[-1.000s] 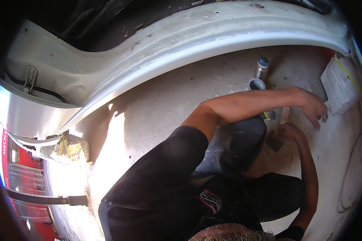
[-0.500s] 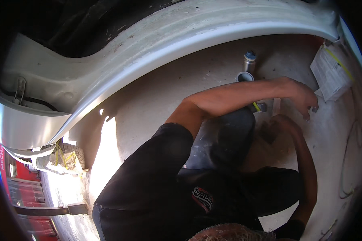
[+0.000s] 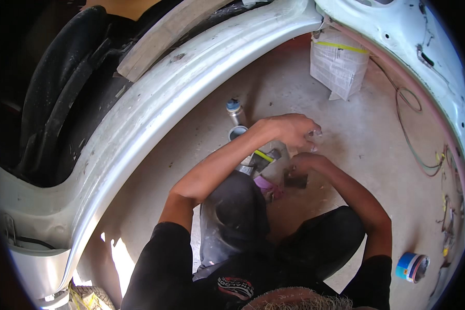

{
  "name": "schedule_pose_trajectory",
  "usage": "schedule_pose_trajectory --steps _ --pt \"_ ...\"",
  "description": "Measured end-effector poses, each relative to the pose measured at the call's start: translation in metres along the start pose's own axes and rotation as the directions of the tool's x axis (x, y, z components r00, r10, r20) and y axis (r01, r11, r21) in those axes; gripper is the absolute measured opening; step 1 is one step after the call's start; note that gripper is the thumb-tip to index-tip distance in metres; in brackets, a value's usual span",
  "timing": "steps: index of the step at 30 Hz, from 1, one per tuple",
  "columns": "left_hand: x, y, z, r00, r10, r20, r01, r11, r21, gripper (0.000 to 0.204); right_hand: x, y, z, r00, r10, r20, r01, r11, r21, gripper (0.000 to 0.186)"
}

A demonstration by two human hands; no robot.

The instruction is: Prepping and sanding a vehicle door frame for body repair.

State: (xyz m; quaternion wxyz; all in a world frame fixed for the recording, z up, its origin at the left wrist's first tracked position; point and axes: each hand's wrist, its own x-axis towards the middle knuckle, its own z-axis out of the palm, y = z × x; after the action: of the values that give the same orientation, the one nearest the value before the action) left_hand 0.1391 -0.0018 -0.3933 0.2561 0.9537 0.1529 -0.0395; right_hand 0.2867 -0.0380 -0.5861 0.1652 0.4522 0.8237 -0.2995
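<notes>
My left hand [image 3: 294, 130] is held out over the floor with its fingers curled. Something pale shows at its fingertips, too small to make out. Just below it, my right hand [image 3: 306, 163] is bent inward, its fingers closed at the edge of a dark flat rectangular piece [image 3: 296, 181]. A pink cloth [image 3: 268, 187] lies close by, beside my knee. Past my left forearm stand an open round cup [image 3: 237, 133] and a silver bottle [image 3: 236, 114] with a blue cap. A yellow-green strip [image 3: 264, 156] shows partly under the forearm.
A pale car body sill [image 3: 155, 108] curves across the left and top. Newspaper [image 3: 338, 67] fixed with yellow-green tape hangs at its far end. A thin hose [image 3: 411, 137] loops on the right. A blue can [image 3: 412, 267] is on the floor at lower right.
The view has swung to the right, so the hands, bottle and newspaper sit further left. The hose and blue can now show more. Both hands remain close together, fingers still curled.
</notes>
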Motion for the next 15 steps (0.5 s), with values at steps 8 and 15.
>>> schedule_pose_trajectory --steps 8,15 --pt "-0.001 -0.001 0.003 0.999 0.033 -0.030 -0.033 0.999 -0.015 0.057 0.009 -0.005 0.007 0.993 0.027 0.114 -0.025 1.000 -0.017 0.038" --pt "0.002 -0.008 0.012 0.992 0.092 -0.082 -0.099 0.991 -0.087 0.046 -0.007 -0.011 0.004 0.994 0.049 0.103 -0.053 0.998 0.042 0.042"
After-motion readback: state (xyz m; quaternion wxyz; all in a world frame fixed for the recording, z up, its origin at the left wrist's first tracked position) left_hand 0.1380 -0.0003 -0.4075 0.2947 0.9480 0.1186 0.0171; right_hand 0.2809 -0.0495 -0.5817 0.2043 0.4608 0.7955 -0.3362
